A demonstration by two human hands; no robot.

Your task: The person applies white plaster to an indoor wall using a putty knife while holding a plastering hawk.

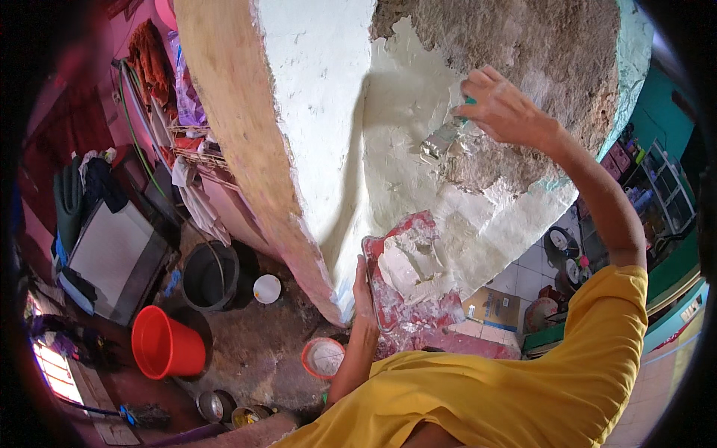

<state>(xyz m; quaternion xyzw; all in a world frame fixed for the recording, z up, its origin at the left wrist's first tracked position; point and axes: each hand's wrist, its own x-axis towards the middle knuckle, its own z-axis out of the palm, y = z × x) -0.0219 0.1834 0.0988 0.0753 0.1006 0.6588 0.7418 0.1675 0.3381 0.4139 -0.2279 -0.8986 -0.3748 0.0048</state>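
My right hand [509, 110] is raised against the wall, fingers wrapped round the green handle of a putty knife [441, 142]. Its blade, smeared with pale filler, meets the wall where a smooth off-white coat [403, 97] borders rough brown bare wall [538, 45]. Lower down, my left hand [363, 297] grips the left edge of a red, plaster-stained board [448, 308]. A thick heap of white filler [407, 265] lies on that board, close to the wall's lower part. Some of my left fingers are hidden behind the board.
On the floor at the left stand a black bucket [210, 276], a red bucket [170, 343], a small white tub [267, 289] and a bowl of white material [324, 358]. A cardboard box [491, 308] lies below the wall. Clothes hang at the far left.
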